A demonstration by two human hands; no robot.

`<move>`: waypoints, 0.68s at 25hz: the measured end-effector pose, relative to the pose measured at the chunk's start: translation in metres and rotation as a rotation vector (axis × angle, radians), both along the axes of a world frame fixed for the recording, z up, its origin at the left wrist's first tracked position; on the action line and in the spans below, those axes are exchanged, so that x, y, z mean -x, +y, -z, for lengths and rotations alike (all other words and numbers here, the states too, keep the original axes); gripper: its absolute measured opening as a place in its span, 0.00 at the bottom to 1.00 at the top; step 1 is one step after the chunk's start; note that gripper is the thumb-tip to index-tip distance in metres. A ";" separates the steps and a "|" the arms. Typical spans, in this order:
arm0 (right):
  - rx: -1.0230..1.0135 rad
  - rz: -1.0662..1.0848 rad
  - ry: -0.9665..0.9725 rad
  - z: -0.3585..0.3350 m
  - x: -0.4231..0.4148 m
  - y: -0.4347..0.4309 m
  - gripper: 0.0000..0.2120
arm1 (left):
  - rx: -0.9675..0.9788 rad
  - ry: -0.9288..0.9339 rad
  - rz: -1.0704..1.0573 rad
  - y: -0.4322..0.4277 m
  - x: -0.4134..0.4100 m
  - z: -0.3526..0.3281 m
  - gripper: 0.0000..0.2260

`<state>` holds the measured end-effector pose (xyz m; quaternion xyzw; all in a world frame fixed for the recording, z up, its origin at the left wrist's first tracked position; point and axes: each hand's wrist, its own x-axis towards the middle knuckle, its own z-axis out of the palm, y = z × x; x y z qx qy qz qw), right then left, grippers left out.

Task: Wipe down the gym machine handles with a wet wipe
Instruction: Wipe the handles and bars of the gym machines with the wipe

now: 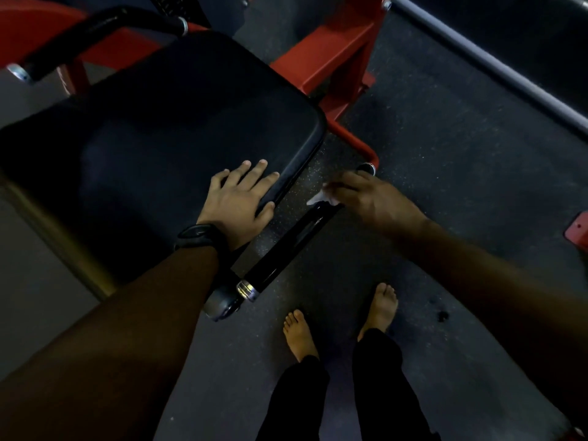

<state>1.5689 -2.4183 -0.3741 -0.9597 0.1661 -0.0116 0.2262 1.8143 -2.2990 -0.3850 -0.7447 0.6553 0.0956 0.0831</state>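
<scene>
Dim light falls on a dark speckled rubber floor [445, 148]. A black padded seat [175, 122] stands over it. Behind the seat a red steel frame [334, 58] stands on the floor, and to the right of the seat, well apart, a grey metal bar [477, 55] runs slantwise.

Black watch [199, 237] on wrist — black trousers [378, 393], bare feet [299, 332].

The picture is dim and dark all over. The black seat [165, 128] almost melts into shadow. A thin shine runs along the black handle [286, 246]. The left hand [238, 198] catches more light than the right hand [366, 198], which looks blurry with its white wipe [321, 197]. Both arms [127, 329] look stretched near the bottom corners.
</scene>
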 end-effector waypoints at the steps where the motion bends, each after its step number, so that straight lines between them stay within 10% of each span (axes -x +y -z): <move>1: 0.013 -0.019 0.001 0.000 0.001 0.000 0.24 | -0.004 0.004 0.000 -0.004 0.000 -0.001 0.25; 13: -0.416 0.388 -0.235 -0.006 0.003 -0.009 0.18 | 0.082 0.015 0.004 -0.022 0.000 0.001 0.21; 17: -0.322 0.173 -0.172 -0.007 -0.009 -0.002 0.15 | 0.086 0.022 0.004 -0.021 0.000 0.001 0.20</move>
